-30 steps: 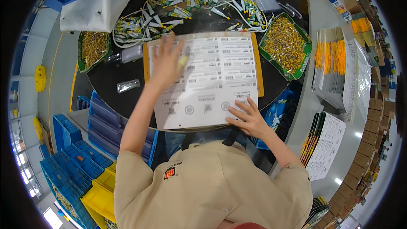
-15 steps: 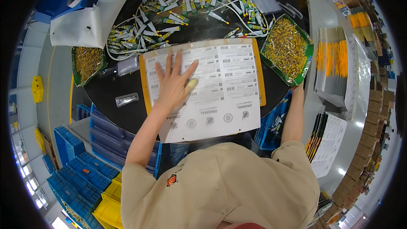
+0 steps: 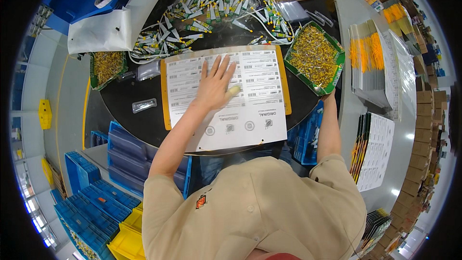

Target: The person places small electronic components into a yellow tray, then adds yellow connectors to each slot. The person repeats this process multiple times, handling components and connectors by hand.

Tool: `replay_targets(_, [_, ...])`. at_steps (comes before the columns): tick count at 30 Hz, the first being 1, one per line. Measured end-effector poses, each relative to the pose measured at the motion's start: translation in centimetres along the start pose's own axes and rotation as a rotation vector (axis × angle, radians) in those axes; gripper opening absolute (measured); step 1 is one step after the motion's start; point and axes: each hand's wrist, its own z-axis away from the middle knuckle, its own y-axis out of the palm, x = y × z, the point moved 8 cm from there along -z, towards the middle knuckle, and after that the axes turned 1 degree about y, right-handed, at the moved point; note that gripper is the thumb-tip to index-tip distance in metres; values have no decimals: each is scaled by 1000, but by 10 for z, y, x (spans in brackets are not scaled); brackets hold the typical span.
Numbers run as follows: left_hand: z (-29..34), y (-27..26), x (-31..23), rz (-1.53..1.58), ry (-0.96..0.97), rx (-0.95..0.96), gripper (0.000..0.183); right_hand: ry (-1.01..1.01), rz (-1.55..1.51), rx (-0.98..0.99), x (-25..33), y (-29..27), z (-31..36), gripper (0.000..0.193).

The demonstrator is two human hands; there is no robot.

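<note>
Printed label sheet [image 3: 250, 115], white, one: directly under the fingers of the left hand [image 3: 215, 85], its middle covered by palm and forearm; small print too fine to make out.

Left hand: palm down, fingers straight and moderately spread, pressing on the sheet, grasping nothing; thumb out to the side, wearing a pale yellow finger cover [image 3: 234, 90].

Backing board [image 3: 165, 101], yellow: beneath the sheet, showing to either side of these fingers, otherwise covered.

Right hand [image 3: 329, 98]: at the near corner of a green tray [image 3: 340, 70]; fingers hidden beneath it, so whether they grip or lie loose cannot be told.

Yellow-headed pins [image 3: 314, 55], many: in that tray, just beyond the right fingers.

Blue crate [image 3: 303, 139]: below and left of the right fingers, partly hidden by the forearm.

Small tubes [image 3: 211, 9], grey and green, yellow-tipped, heaped: beyond the left fingertips.

Clear plastic case [image 3: 144, 105]: left of the left fingers, on the black table [image 3: 130, 130].

Second green tray [image 3: 94, 74]: farther left, partly hidden by a white sheet of material [image 3: 99, 31].
</note>
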Motion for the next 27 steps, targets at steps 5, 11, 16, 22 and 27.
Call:
replay_targets(5, [-8, -10, 20, 246, -53, -141, 73, -13, 25, -74, -3, -21, -8, 35])
replay_targets(11, [-7, -26, 27, 194, -91, -270, 73, -650, 456, -561, 69, -62, 78, 30])
replay_targets(16, [25, -50, 67, 745, -129, -830, 33, -1146, 566, -139, 79, 59, 220, 23])
replay_targets(22, [31, -34, 90, 894, -281, -897, 29, -1166, 1060, 876, -67, 305, 274, 21])
replay_targets(27, [28, -36, 88, 869, -289, -831, 33, -1304, 1203, 992, -112, 362, 265, 14])
